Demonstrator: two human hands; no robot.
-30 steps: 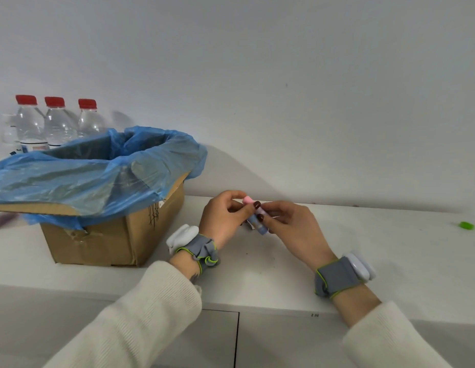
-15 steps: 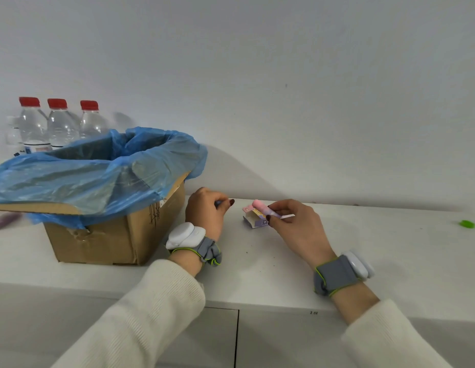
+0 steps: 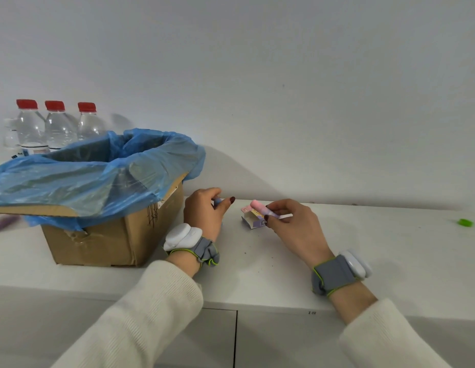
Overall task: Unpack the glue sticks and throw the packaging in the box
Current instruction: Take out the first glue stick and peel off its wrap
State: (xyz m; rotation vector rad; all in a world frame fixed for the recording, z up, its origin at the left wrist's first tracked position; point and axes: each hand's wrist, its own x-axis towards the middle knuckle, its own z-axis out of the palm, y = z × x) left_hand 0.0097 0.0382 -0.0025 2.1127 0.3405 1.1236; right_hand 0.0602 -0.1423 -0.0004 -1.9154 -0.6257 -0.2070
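Observation:
My right hand [image 3: 292, 227] pinches a pink glue stick [image 3: 259, 205] together with its small open purple carton [image 3: 253, 220], whose open end faces left just above the white counter [image 3: 390, 251]. My left hand [image 3: 205, 213] rests on the counter beside the box, its fingers closed around a small bluish item [image 3: 218, 201] that is mostly hidden. A cardboard box [image 3: 111, 240] lined with a blue plastic bag [image 3: 98, 171] stands at the left, right next to my left hand.
Three clear water bottles [image 3: 55, 126] with red caps stand against the wall behind the box. A small green object [image 3: 464, 222] lies at the far right of the counter. A purple item [image 3: 2, 224] pokes in at the left edge. Cabinet doors sit below the counter.
My hands have parted: the left one pulled away toward the box with a small bluish item, and the right one keeps the pink glue stick and carton.

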